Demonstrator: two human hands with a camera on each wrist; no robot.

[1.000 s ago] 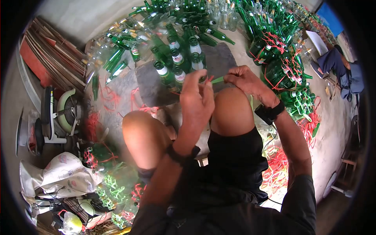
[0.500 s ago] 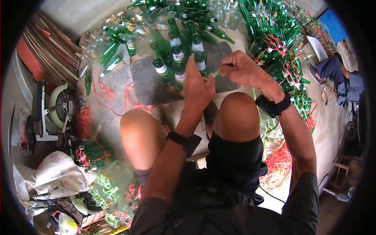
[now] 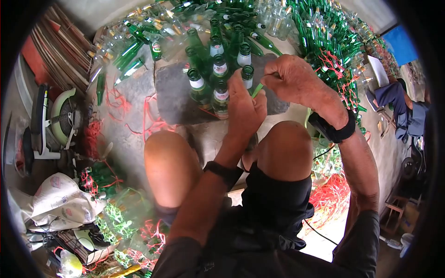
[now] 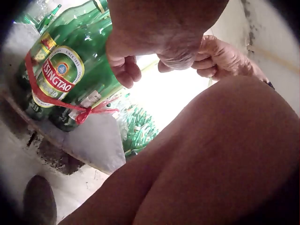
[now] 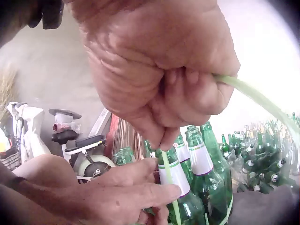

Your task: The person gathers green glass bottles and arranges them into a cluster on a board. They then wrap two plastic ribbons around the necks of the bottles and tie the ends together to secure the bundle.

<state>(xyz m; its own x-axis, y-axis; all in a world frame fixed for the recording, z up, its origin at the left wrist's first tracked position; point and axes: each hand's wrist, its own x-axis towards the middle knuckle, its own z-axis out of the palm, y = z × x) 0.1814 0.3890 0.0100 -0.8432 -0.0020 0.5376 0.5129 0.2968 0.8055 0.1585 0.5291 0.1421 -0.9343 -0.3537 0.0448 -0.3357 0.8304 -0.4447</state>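
Note:
A cluster of upright green beer bottles (image 3: 219,69) stands in front of the knees. Low around them, a red strap (image 4: 44,97) is knotted at the side in the left wrist view. My right hand (image 3: 301,83) grips a pale green plastic strap (image 5: 253,93); its tail leaves the fist and a short stretch runs from the fingertips down to the left hand. Right beside the nearest bottles, my left hand (image 3: 248,109) pinches that strap, fingers lying across it in the right wrist view. Its thumb is partly hidden there.
The bottles stand on a dark slab (image 3: 174,92). Heaps of loose green bottles (image 3: 320,28) lie behind and to the right. Tangled red straps (image 3: 329,199) lie by the right leg. A fan (image 3: 65,118) stands at left; another person (image 3: 403,104) sits far right.
The view has shifted, so the bottles sit slightly further right. Both hands stay close together by the cluster, with the green strap between them; the right hand has risen a little.

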